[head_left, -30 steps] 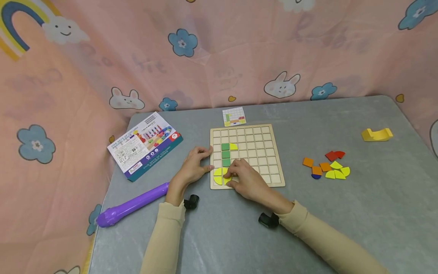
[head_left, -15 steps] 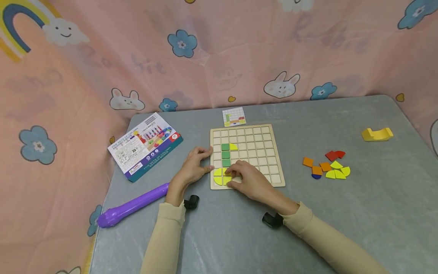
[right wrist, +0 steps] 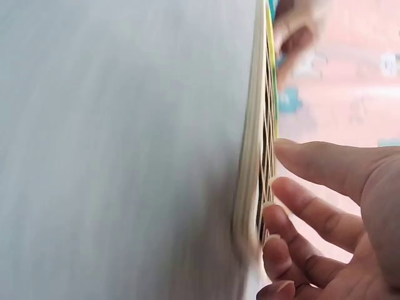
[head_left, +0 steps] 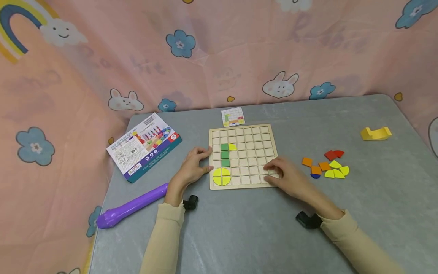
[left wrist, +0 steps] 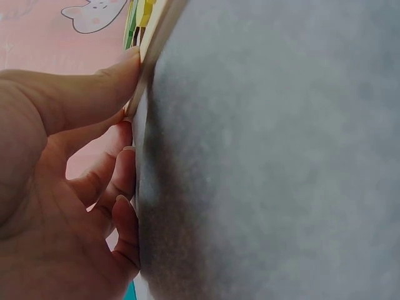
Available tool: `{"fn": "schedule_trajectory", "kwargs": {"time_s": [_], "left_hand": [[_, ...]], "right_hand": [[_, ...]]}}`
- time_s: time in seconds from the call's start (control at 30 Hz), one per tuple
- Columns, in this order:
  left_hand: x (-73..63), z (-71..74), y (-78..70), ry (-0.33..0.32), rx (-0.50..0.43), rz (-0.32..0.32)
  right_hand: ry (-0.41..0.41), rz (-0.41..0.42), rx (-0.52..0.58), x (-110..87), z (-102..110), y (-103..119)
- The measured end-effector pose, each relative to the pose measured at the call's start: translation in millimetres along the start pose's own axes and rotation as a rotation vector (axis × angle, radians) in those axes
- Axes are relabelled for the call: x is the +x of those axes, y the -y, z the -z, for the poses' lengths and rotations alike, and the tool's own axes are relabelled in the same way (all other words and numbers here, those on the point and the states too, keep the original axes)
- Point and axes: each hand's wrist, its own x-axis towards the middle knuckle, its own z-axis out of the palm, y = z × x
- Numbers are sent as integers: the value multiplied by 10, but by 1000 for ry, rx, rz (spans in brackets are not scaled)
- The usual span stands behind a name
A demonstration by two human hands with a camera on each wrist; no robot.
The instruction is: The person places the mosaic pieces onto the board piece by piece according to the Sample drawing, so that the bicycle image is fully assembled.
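Note:
A wooden grid board (head_left: 249, 145) lies on the grey table. My left hand (head_left: 191, 167) rests at its left side, thumb and fingertips against the edge; the left wrist view shows the thumb (left wrist: 115, 81) on the board's rim. Over the lower right cells is my right hand (head_left: 291, 179), its fingers loosely bent and nothing between them. Yellow quarter-circle tiles (head_left: 217, 181) form a full circle in the lower left cells. Above them stands a column of green square tiles (head_left: 224, 155), with a single yellow quarter tile (head_left: 232, 147) beside the top one.
Loose orange squares (head_left: 307, 162), yellow quarters (head_left: 338, 174), red pieces (head_left: 330, 155) and a blue piece (head_left: 315, 176) lie right of the board. A pattern card (head_left: 233, 116) lies behind it. Further out are a yellow block (head_left: 376, 134), a box (head_left: 145, 146) and a purple tube (head_left: 133, 206).
My right hand has left the yellow circle and moved right across the board to its lower right corner, leaving the yellow tiles in place. The left hand has stayed at the edge.

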Motion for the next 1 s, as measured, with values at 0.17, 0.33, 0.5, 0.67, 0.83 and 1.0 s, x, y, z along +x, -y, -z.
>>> {"fn": "schedule_trajectory", "kwargs": {"time_s": [0.17, 0.33, 0.5, 0.67, 0.83, 1.0], "left_hand": [[-7, 4, 6, 2, -7, 8], [-16, -1, 12, 0, -1, 8], [-18, -1, 7, 5, 1, 5], [-10, -3, 9, 4, -3, 8], [-17, -2, 2, 3, -8, 9], [-3, -8, 9, 6, -8, 9]], "right_hand": [[-41, -77, -56, -86, 246, -208], [-118, -117, -116, -135, 414, -407], [-172, -136, -149, -161, 519, -566], [-187, -177, -160, -178, 552, -638], [-201, -187, -160, -195, 552, -633], [-187, -181, -164, -180, 526, -557]]}}
